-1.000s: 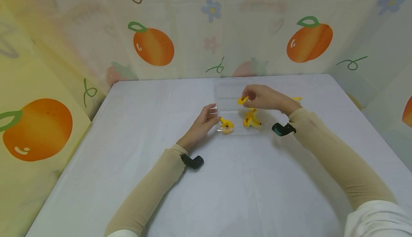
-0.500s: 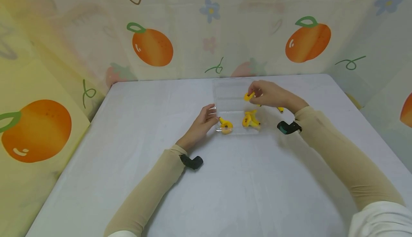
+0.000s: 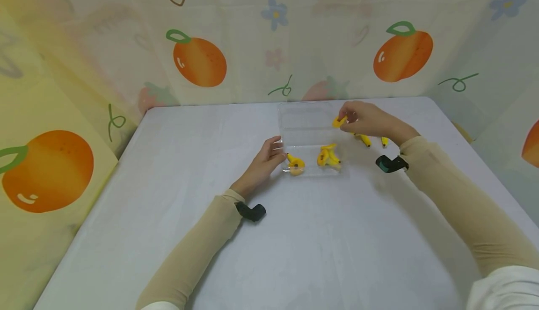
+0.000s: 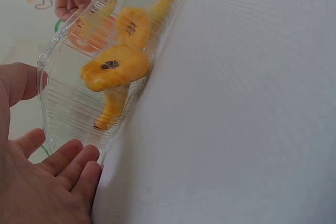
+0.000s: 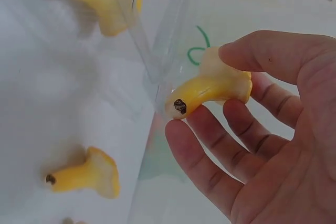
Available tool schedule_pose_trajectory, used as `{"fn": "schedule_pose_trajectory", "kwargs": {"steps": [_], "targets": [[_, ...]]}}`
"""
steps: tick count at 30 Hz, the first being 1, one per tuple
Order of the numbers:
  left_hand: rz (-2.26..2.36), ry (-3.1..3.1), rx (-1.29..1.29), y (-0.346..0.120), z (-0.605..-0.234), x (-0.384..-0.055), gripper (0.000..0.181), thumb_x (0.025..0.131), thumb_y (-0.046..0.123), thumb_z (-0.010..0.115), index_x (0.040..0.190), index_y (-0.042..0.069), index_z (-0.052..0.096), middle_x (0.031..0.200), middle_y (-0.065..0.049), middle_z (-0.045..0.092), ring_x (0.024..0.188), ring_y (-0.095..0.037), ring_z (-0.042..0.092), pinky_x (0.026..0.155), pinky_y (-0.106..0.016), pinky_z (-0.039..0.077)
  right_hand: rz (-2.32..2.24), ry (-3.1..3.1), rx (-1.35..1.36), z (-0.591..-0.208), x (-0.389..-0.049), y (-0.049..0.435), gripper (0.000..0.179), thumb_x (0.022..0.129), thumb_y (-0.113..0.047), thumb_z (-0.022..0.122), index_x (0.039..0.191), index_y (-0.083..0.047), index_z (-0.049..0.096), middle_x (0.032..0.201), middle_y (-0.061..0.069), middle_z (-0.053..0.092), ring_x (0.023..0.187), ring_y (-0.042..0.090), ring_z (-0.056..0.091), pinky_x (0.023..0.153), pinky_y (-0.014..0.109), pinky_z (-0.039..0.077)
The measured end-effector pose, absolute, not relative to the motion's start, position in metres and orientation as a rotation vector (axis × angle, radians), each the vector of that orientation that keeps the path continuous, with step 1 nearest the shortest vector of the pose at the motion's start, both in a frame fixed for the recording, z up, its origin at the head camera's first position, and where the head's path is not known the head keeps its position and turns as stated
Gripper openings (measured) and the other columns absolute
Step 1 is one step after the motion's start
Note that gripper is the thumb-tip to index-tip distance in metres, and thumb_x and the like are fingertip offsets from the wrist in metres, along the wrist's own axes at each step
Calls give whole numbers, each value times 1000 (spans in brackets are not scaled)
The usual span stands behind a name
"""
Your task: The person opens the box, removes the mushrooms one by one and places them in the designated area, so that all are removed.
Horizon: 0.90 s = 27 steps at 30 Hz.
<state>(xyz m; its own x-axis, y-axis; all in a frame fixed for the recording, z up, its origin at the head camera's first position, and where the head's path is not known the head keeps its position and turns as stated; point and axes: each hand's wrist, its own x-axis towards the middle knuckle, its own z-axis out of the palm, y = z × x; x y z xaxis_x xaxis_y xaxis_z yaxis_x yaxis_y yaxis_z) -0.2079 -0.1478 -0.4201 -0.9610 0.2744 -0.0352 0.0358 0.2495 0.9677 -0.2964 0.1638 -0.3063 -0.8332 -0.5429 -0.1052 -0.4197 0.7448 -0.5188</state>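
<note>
A clear plastic hinged box [image 3: 301, 136] stands opened out on the table, its lid half toward the back. My left hand [image 3: 267, 158] touches the left edge of the box, fingers fairly straight and spread. Inside the front half lie yellow mushroom-shaped pieces with dark centres, one group at the left [image 3: 296, 164] and another at the right [image 3: 328, 155]. My right hand [image 3: 368, 120] pinches another mushroom-shaped piece [image 5: 215, 85] between thumb and fingers, above the table beside the box's right edge. That piece's dark-tipped stem points away from the palm in the right wrist view.
Loose yellow pieces lie on the white table [image 3: 210, 254] right of the box, one beneath my right hand [image 3: 364, 140] and one near the wrist [image 3: 384, 142]. A fruit-printed cloth [image 3: 252, 57] hangs behind the table.
My right hand has moved right and slightly back, carrying the mushroom-shaped piece from over the box to beside its right edge. My left hand has stayed at the box's left edge.
</note>
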Motion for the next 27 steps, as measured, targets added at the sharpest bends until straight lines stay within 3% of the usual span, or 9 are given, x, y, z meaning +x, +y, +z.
{"fn": "schedule_pose_trajectory", "kwargs": {"steps": [7,15,21,27], "targets": [[1791,2319,300,-148,-419,-208,64,105,25,53,160,15,21,160,-11,37,147,-30,40,122,-49,35,-707,2735,-739,-304,-296,178,26,97,-17,64,118,-4,58,114,15,60,109,32,55,93,47,49],[1782,2323,292,-147,-420,-208,64,105,27,53,160,15,21,159,-11,38,146,-31,40,122,-50,35,-709,2761,-677,-305,-295,192,26,97,-19,65,118,-5,58,106,13,54,104,31,53,78,34,50],[1788,2318,292,-147,-421,-209,64,105,28,53,159,15,22,158,-11,38,146,-31,40,122,-50,35,-721,2786,-666,-302,-295,201,28,97,-19,64,119,-4,58,109,16,55,110,35,54,89,44,48],[1793,2324,294,-148,-422,-209,64,105,26,54,159,15,22,159,-11,38,146,-30,41,122,-49,35,-740,2825,-620,-300,-295,211,28,97,-19,64,120,-4,58,111,16,55,110,35,54,88,45,46]]}}
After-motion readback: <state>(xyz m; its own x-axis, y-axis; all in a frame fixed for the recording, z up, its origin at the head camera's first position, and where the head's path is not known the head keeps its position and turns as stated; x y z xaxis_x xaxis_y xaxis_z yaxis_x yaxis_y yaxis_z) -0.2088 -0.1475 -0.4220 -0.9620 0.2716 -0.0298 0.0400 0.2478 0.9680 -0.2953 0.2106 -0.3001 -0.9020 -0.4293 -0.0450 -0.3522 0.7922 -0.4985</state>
